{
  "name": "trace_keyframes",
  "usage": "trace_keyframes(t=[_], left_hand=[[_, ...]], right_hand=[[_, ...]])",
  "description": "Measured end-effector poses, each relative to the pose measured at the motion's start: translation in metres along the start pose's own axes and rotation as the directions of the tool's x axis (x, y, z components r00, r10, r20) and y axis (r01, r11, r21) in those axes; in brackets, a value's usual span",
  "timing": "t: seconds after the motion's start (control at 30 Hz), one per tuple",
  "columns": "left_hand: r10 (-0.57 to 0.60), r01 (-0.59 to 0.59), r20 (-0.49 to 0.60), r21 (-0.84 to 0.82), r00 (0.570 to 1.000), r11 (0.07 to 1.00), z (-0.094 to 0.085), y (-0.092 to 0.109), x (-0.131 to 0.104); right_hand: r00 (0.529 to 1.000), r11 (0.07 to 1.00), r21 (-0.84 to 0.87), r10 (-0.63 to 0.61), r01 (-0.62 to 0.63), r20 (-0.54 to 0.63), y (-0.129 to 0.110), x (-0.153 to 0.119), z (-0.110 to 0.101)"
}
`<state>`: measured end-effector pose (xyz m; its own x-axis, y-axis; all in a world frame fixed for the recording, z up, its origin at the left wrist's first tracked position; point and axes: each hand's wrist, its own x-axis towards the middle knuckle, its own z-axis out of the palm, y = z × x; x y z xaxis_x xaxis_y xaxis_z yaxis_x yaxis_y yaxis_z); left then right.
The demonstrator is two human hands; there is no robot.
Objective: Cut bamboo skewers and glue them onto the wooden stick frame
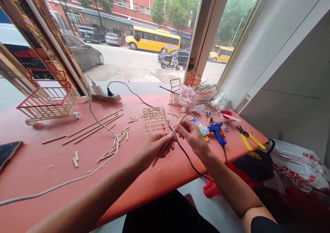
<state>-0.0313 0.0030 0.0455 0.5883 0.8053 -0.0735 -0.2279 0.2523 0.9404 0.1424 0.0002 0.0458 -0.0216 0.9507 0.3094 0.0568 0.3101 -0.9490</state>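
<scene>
Between both hands, above the table's front edge, a few thin wooden sticks (pixel 165 147) are held together at a slant. My left hand (pixel 157 144) is closed around their lower part. With thumb and fingers, my right hand (pixel 189 132) pinches the upper part. Just beyond the hands lies a small frame of wooden sticks (pixel 154 120), partly covered by them. To the right of my right hand are a blue glue gun (pixel 217 131) and several small rolls or caps (pixel 198 124), too small to name surely.
A stick-built toy cart (pixel 48 100) with red rims stands at left. Long sticks (pixel 90 128) and short pieces (pixel 121 136) lie near a grey cable (pixel 113 154). Yellow-handled pliers (pixel 250 138), a red bowl (pixel 229 116) and a power strip (pixel 105 96) are also on the table (pixel 51 178).
</scene>
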Motion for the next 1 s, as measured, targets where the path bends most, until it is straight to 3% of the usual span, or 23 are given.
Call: trace_keyframes(t=[0.17,0.27,0.33,0.4,0.5,0.63,0.73,0.83,0.9,1.0], left_hand=[[-0.052,0.053,-0.012,0.084,0.999,0.995,0.002,-0.004,0.0],[-0.098,0.101,-0.025,0.25,0.995,0.963,0.0,-0.008,0.001],[-0.079,0.077,-0.015,0.46,0.997,0.885,-0.002,-0.012,0.002],[0.008,-0.019,0.018,0.667,1.0,0.745,-0.004,-0.017,0.001],[0.13,-0.127,0.062,0.801,0.99,0.584,-0.004,-0.024,-0.001],[0.158,-0.149,0.075,0.832,0.985,0.534,-0.004,-0.03,-0.004],[0.219,-0.183,0.098,0.894,0.971,0.409,-0.003,-0.033,-0.006],[0.212,-0.176,0.12,0.946,0.97,0.271,0.0,-0.034,-0.009],[0.167,-0.156,0.126,0.97,0.978,0.185,0.001,-0.035,-0.011],[0.154,-0.147,0.135,0.987,0.979,0.072,-0.001,-0.036,-0.014]], right_hand=[[0.999,0.995,-0.092,0.048,-0.047,0.0,-0.002,-0.005,-0.015],[0.998,0.988,-0.144,0.062,-0.061,0.003,-0.002,-0.008,-0.029],[0.997,0.972,-0.226,0.054,-0.063,-0.048,-0.002,-0.011,-0.046],[0.989,0.926,-0.373,-0.002,-0.053,-0.147,-0.004,-0.017,-0.071],[0.932,0.734,-0.677,-0.205,-0.057,-0.301,-0.01,-0.029,-0.122],[0.858,0.315,-0.913,-0.359,-0.26,-0.368,-0.013,-0.052,-0.206],[0.881,0.031,-0.899,-0.185,-0.437,-0.435,-0.006,-0.074,-0.261],[0.822,-0.146,-0.823,0.086,-0.548,-0.563,0.005,-0.088,-0.294],[0.79,-0.185,-0.814,0.199,-0.551,-0.58,0.012,-0.09,-0.305],[0.801,-0.182,-0.828,0.214,-0.53,-0.56,0.016,-0.084,-0.312]])
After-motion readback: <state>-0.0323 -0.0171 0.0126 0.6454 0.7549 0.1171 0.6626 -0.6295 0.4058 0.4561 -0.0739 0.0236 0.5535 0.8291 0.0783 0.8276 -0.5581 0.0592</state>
